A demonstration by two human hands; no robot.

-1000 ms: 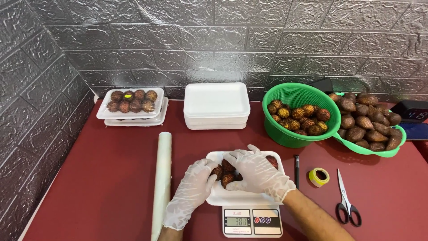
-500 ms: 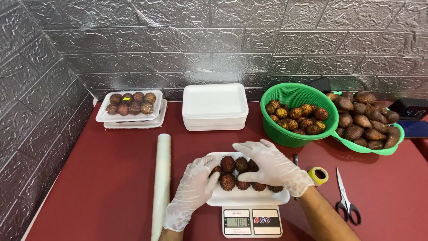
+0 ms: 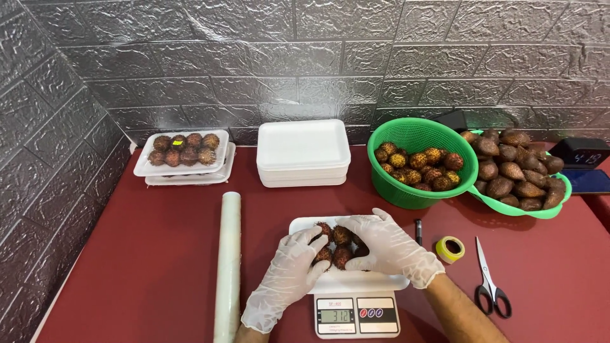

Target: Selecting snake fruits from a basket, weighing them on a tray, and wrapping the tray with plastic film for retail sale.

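A white foam tray (image 3: 356, 281) rests on a small digital scale (image 3: 356, 314) near the front edge. Several brown spiky fruits (image 3: 337, 244) lie on the tray. Both hands wear thin white gloves. My left hand (image 3: 289, 273) cups the fruits from the left side, fingers touching them. My right hand (image 3: 391, 248) lies over the right part of the pile and hides some of the fruits. Neither hand lifts anything off the tray.
A roll of clear film (image 3: 227, 267) lies to the left. Behind are a filled foam tray (image 3: 182, 152), a stack of foam trays (image 3: 303, 152), a green basket of spiky fruits (image 3: 416, 162) and a green basket of scaly brown fruits (image 3: 518, 174). Tape roll (image 3: 450, 249), pen (image 3: 418, 230) and scissors (image 3: 489, 279) lie right.
Half a second ago the hands were spread apart with the fruits uncovered. Now both have closed in on the pile again, the right hand covering part of it.
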